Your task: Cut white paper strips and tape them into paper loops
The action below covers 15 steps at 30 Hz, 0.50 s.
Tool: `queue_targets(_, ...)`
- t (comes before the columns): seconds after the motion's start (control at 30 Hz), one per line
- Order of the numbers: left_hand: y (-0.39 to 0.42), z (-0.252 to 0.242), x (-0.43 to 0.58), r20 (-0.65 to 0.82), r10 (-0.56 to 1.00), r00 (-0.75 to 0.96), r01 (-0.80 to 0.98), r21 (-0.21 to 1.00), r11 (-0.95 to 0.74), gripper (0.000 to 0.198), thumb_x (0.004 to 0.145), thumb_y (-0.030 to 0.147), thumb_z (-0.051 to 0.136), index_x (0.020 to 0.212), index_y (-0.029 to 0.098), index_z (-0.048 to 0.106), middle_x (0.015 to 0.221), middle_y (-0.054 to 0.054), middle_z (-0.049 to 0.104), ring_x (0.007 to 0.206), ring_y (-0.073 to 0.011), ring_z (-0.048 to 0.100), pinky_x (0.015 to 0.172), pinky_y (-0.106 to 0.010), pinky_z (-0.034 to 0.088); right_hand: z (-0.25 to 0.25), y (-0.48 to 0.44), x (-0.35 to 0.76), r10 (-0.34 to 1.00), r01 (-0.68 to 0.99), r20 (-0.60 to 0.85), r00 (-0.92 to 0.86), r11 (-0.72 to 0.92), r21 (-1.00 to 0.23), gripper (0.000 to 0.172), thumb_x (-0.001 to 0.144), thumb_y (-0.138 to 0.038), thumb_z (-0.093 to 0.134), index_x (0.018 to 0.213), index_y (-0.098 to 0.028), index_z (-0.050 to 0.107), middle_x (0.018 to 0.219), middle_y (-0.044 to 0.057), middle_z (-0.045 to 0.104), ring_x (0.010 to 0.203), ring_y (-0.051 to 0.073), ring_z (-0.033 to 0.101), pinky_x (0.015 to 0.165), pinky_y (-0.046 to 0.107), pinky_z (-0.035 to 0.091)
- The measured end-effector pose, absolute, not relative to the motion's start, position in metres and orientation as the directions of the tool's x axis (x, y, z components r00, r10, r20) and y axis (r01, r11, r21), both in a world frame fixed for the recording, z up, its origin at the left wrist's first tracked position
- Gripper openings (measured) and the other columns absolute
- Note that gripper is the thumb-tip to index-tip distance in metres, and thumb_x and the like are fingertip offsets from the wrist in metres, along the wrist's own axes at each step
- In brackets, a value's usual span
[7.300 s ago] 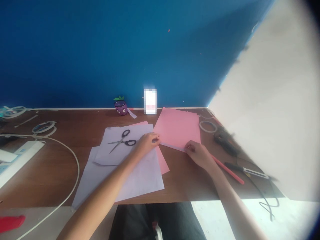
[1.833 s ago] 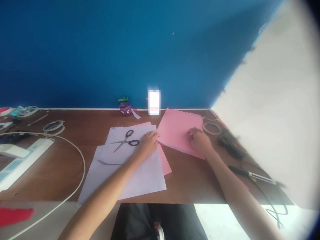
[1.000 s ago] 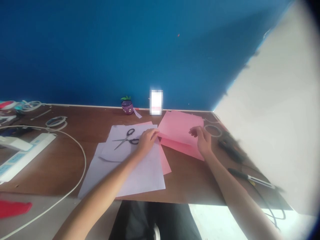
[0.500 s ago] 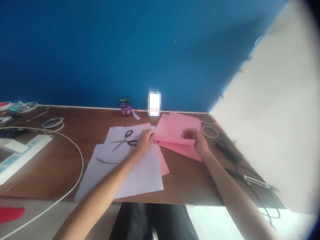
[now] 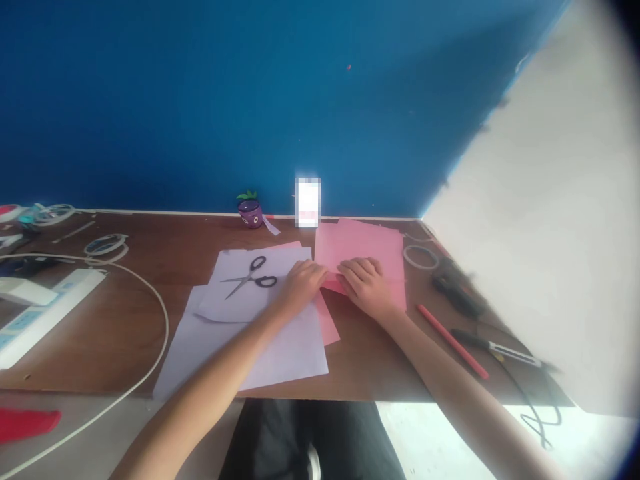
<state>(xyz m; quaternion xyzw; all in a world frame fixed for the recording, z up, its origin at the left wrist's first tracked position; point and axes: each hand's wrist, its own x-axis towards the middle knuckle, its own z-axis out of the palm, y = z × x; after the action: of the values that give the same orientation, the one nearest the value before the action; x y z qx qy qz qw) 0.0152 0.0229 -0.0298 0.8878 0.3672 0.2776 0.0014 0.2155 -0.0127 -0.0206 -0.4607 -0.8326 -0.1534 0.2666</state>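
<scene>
At the desk's middle right lies a stack of pink paper (image 5: pixel 360 240), its near edge partly folded over. At the left end of that edge, my left hand (image 5: pixel 306 280) pinches the pink paper with closed fingers. My right hand (image 5: pixel 365 285) rests palm down on the near edge, its fingers stretched out flat and pointing left. Only a small gap separates the two hands. Black-handled scissors (image 5: pixel 250 279) lie with blades apart on white paper (image 5: pixel 280 347), left of my left hand. Another pink sheet (image 5: pixel 330 323) shows from under the white paper.
A red stick (image 5: pixel 453 341), a utility knife (image 5: pixel 515 353) and a dark tool (image 5: pixel 457 293) lie right of my forearm. Near the wall stand a purple pot (image 5: pixel 250 213) and a blurred bright rectangle (image 5: pixel 307 203). A power strip (image 5: pixel 50 313) and white cable (image 5: pixel 163 320) occupy the left.
My right hand has moved left from the paper's right side and flattened onto it. The raised near edge now lies lower. My left hand has shifted slightly right, and the red stick has come into view.
</scene>
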Motion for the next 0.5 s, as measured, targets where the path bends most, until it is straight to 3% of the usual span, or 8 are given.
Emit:
queue_targets(0.2,0.021,-0.032,0.022,0.481,0.582,0.656,0.535,0.247,-0.808,0.033,0.1,0.03,0.034,0.096,0.021,0.065,0.091,-0.005,0.069,0.09,-0.0184,0.06,0.081,-0.034,0.039,-0.025,-0.011,0.223,0.681,0.826,0.57,-0.46,0.564,-0.007,0.024,0.096,-0.015,0.04,0.091,-0.018,0.064,0.096,0.008,0.068,0.09,0.022,0.052,0.076,0.035,0.034)
queue_targets(0.3,0.022,-0.031,0.022,0.507,0.582,0.636,0.546,0.236,-0.804,0.03,0.099,0.033,0.038,0.095,0.021,0.065,0.092,-0.004,0.069,0.089,-0.0184,0.059,0.08,-0.033,0.039,-0.023,-0.011,0.219,0.661,0.808,0.568,-0.49,0.59,0.01,0.025,0.096,-0.015,0.039,0.089,-0.018,0.063,0.095,0.008,0.068,0.088,0.022,0.051,0.075,0.034,0.034)
queue_targets(0.5,0.025,-0.035,0.017,0.498,0.556,0.666,0.585,0.115,-0.803,0.034,0.099,0.023,0.034,0.09,0.021,0.067,0.08,-0.005,0.066,0.08,-0.0179,0.057,0.071,-0.033,0.037,-0.025,-0.012,0.212,0.662,0.818,0.572,-0.484,0.574,0.028,0.024,0.097,-0.019,0.04,0.085,-0.018,0.061,0.089,0.007,0.066,0.085,0.021,0.049,0.078,0.034,0.032)
